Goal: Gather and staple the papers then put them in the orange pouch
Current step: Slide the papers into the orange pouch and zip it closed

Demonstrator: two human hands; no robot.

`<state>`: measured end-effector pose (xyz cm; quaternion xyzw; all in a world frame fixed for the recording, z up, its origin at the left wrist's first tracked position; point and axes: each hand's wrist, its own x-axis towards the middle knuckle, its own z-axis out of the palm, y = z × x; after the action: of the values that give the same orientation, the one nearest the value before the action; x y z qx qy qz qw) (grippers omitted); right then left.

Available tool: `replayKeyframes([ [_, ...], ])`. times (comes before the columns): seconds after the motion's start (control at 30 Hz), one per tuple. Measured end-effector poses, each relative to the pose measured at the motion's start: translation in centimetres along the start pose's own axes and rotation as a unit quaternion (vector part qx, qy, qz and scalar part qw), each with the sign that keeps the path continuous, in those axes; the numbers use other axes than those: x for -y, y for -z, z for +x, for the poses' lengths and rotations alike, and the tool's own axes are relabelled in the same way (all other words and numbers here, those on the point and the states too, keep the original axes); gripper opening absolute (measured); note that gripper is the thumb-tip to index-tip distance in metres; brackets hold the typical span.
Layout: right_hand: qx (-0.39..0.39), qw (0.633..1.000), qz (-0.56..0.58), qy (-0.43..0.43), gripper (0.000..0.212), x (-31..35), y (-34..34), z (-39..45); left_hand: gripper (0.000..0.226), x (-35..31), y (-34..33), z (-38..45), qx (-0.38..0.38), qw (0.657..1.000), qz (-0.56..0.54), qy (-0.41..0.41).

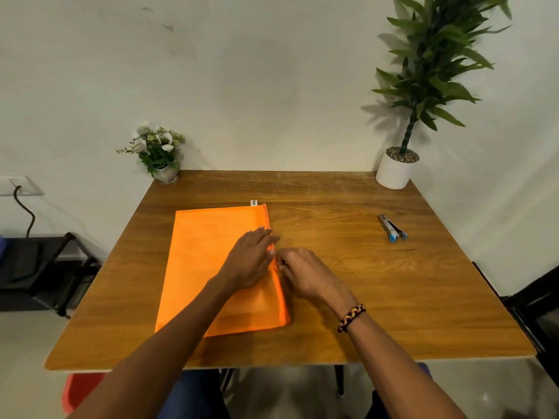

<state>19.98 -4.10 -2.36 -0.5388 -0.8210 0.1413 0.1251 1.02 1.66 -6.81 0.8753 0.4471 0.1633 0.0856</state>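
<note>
The orange pouch [199, 255] lies flat on the left half of the wooden table [378, 297], its zip edge along the right side. My left hand [249, 261] rests flat on the pouch near that edge, fingers straight. My right hand [305, 275] sits just right of the edge with fingers curled, pinching something small at the zip line; the slider itself is hidden by my fingers. No loose papers are visible. The stapler [392, 228], silver with a blue end, lies on the table at the right, well away from both hands.
A small flower pot [157, 152] stands at the back left corner and a tall plant in a white pot [397, 170] at the back right. A small white tag [254, 202] sticks out at the pouch's far corner. A dark shelf [45, 267] stands left of the table.
</note>
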Motion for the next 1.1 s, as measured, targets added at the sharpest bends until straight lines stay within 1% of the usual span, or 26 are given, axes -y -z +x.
replayKeyframes([
  [0.07,-0.014,1.000,-0.018,0.015,0.012,0.2,0.2,-0.2,0.061,-0.8,-0.6,-2.3,0.040,0.999,0.031,-0.011],
  [0.13,-0.008,0.999,-0.028,0.031,0.014,0.5,0.3,-0.6,0.068,-0.9,-1.2,-3.5,0.065,0.997,0.042,-0.011],
  [0.23,-0.011,0.997,-0.043,0.056,0.015,1.0,0.7,-1.4,0.065,-0.7,-1.5,-2.8,0.077,0.996,0.039,-0.014],
  [0.3,0.005,0.997,-0.041,0.058,0.018,1.3,0.9,-2.1,0.059,-0.6,-1.5,-2.2,0.087,0.995,0.045,-0.005],
  [0.37,0.021,0.997,-0.052,0.054,0.017,1.7,0.9,-2.7,0.058,-0.6,-1.8,-2.0,0.086,0.994,0.062,-0.001],
  [0.43,0.034,0.997,-0.051,0.048,0.019,2.0,1.0,-3.2,0.060,-0.7,-1.8,-2.2,0.080,0.995,0.063,-0.002],
  [0.6,0.112,0.993,-0.030,0.037,0.031,2.4,1.7,-4.3,0.058,-0.9,-1.5,-2.4,0.064,0.997,0.046,0.009],
  [0.8,0.160,0.987,0.009,0.028,0.028,2.4,2.6,-4.9,0.056,-1.1,-1.5,-2.3,0.063,0.997,0.047,0.012],
  [0.87,0.156,0.987,0.040,0.007,0.026,2.3,2.3,-4.7,0.056,-1.0,-1.4,-2.4,0.061,0.997,0.046,0.014],
  [0.93,0.130,0.986,0.104,-0.016,0.019,2.0,1.8,-4.5,0.055,-1.2,-1.3,-2.5,0.043,0.998,0.037,0.025],
  [0.97,0.115,0.983,0.142,-0.034,0.011,1.8,1.4,-4.5,0.053,-1.4,-1.1,-2.6,0.022,0.999,0.032,0.036],
  [1.0,0.101,0.979,0.171,-0.052,0.008,1.7,1.0,-4.6,0.051,-1.6,-0.8,-2.8,-0.007,0.998,0.030,0.049],
  [1.03,0.085,0.976,0.185,-0.072,0.017,1.6,0.6,-4.5,0.048,-1.8,-0.5,-3.0,-0.039,0.997,0.033,0.066],
  [1.1,0.062,0.979,0.166,-0.100,0.034,1.6,-0.2,-4.4,0.044,-2.0,0.5,-3.9,-0.084,0.989,0.054,0.106],
])
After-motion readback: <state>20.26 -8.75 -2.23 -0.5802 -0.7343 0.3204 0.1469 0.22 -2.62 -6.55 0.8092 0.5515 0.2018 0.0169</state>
